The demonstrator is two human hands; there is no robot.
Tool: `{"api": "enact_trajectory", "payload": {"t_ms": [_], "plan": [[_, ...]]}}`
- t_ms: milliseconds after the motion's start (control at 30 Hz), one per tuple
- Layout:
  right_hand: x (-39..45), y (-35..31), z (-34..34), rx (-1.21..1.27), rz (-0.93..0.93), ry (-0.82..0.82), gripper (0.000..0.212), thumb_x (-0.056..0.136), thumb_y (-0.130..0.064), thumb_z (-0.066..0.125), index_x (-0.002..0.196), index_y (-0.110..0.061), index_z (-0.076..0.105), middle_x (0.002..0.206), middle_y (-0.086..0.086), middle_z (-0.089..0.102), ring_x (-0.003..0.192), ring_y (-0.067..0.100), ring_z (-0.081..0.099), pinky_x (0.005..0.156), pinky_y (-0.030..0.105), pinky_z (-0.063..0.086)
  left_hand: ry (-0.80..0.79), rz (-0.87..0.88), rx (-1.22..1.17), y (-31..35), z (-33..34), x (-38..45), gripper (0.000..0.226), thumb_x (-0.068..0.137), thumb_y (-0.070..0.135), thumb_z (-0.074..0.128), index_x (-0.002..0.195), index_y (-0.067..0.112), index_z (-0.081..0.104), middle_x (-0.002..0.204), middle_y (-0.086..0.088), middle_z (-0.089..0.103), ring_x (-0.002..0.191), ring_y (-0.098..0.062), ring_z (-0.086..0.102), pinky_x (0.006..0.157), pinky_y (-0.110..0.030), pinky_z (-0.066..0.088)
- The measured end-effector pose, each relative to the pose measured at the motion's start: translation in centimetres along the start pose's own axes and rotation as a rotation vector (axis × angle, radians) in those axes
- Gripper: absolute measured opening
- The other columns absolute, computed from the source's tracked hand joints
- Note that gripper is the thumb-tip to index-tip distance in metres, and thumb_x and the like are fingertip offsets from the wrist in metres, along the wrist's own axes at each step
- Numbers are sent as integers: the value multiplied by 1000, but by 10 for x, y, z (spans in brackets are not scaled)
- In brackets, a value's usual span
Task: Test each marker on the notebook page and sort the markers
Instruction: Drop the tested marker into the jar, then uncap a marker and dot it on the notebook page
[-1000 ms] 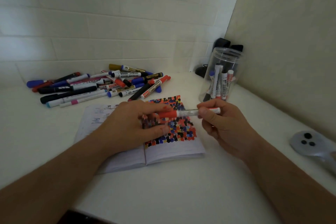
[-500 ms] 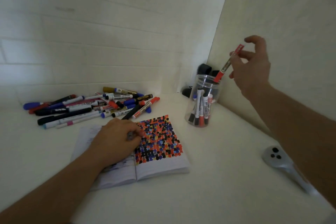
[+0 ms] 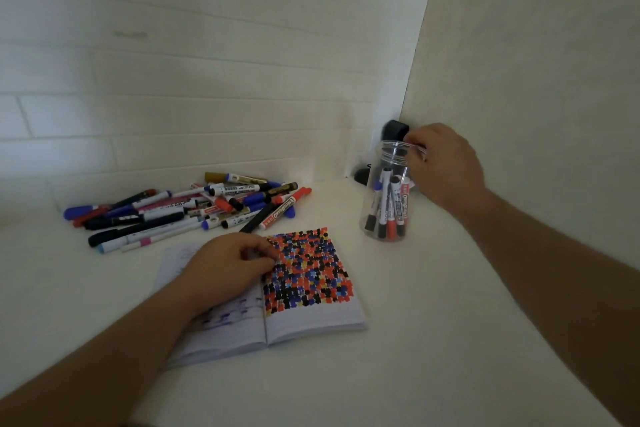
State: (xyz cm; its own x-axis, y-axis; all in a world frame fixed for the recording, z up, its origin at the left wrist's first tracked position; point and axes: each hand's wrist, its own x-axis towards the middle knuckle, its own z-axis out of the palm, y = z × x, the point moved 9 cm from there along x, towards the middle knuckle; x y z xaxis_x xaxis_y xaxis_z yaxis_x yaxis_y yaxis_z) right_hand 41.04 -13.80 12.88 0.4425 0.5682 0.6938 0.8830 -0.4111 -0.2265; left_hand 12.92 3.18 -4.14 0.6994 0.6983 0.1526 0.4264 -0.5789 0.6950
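Note:
An open notebook (image 3: 311, 319) lies on the white surface, its right page covered with a patch of red, blue and black test marks (image 3: 304, 270). My left hand (image 3: 228, 263) rests on the page at the spine, fingers loosely curled, holding nothing I can see. A clear plastic jar (image 3: 391, 146) stands at the back right with several markers upright inside, among them a red-capped marker (image 3: 403, 206) standing on the jar's bottom. My right hand (image 3: 446, 166) is at the jar's mouth, fingertips at the rim, with no marker visible in it. A pile of loose markers (image 3: 194, 208) lies behind the notebook.
A black object (image 3: 394, 128) sits in the corner behind the jar, with another dark item (image 3: 362, 175) low beside it. A tiled wall runs along the back and a plain wall closes the right side. White surface stretches in front of the notebook.
My right hand carried the red marker from over the notebook up above the jar, then came down to the jar's mouth; the marker has left the hand. My left hand stayed on the notebook.

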Motion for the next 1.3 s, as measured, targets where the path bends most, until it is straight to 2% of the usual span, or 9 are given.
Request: {"api": "enact_trajectory", "payload": {"t_ms": [67, 200, 433, 667, 900, 1033, 1133, 1233, 1300], "plan": [[-20, -14, 0, 196, 7, 98, 18, 95, -17, 58, 107, -20, 71, 109, -3, 62, 87, 13, 57, 80, 31, 48, -94, -101, -102, -4, 4, 3, 14, 93, 27, 72, 97, 40, 76, 108, 17, 66, 98, -5, 60, 86, -28, 46], [-83, -47, 61, 392, 5, -88, 17, 96, -16, 62, 107, -26, 68, 100, -10, 63, 71, 1, 53, 70, 19, 42, -285, -182, -241, -5, 4, 6, 23, 93, 19, 73, 108, 37, 75, 119, 16, 63, 111, -4, 59, 96, -29, 46], [-113, -51, 107, 592, 70, -189, 23, 97, -17, 64, 112, -34, 65, 90, -14, 60, 67, 8, 57, 68, 25, 50, 275, -146, 315, -22, -42, 45, 20, 93, 39, 68, 111, 33, 61, 98, 5, 62, 82, -9, 57, 67, -28, 46], [-116, -43, 116, 591, 55, -257, 24, 96, -18, 65, 107, -39, 64, 86, -15, 60, 67, 5, 57, 67, 23, 46, 128, -182, 691, -18, -23, 79, 35, 98, 50, 56, 102, 18, 69, 82, 2, 63, 71, -11, 60, 60, -28, 50], [-118, -66, 111, 593, -59, -285, 36, 98, -19, 64, 130, -37, 63, 89, -17, 62, 70, 5, 60, 68, 25, 50, 245, -93, 375, 10, -46, 46, 25, 100, 47, 57, 109, 26, 68, 78, 3, 65, 67, -12, 60, 54, -26, 42], [-123, -88, 99, 566, -210, -303, 70, 96, -25, 67, 156, -45, 35, 98, -16, 61, 68, 3, 56, 68, 22, 53, 47, -12, 80, 43, -17, 7, 15, 98, 42, 62, 93, 30, 70, 76, 1, 69, 58, -5, 56, 57, -23, 48], [-123, -95, 95, 517, -297, -284, 60, 90, -28, 76, 145, -37, 54, 106, -14, 65, 78, -7, 53, 79, 28, 56, -161, 77, -67, 71, 9, -20, 22, 98, 45, 59, 89, 31, 73, 71, 5, 70, 59, -7, 57, 62, -27, 53], [-125, -99, 82, 619, -387, -248, 17, 89, -25, 78, 105, -23, 72, 87, -11, 68, 74, 3, 60, 69, 30, 56, -232, 180, -135, 87, 14, -29, 39, 95, 60, 44, 86, 35, 72, 63, 7, 61, 57, -9, 54, 61, -26, 50], [-122, -87, 89, 1020, -98, -380, 13, 101, -19, 63, 91, -13, 69, 66, -5, 58, 58, 8, 53, 53, 25, 45, -83, 274, 30, 87, 1, -19, 33, 96, 60, 42, 90, 40, 69, 74, 12, 63, 68, -5, 59, 66, -24, 51]]}}
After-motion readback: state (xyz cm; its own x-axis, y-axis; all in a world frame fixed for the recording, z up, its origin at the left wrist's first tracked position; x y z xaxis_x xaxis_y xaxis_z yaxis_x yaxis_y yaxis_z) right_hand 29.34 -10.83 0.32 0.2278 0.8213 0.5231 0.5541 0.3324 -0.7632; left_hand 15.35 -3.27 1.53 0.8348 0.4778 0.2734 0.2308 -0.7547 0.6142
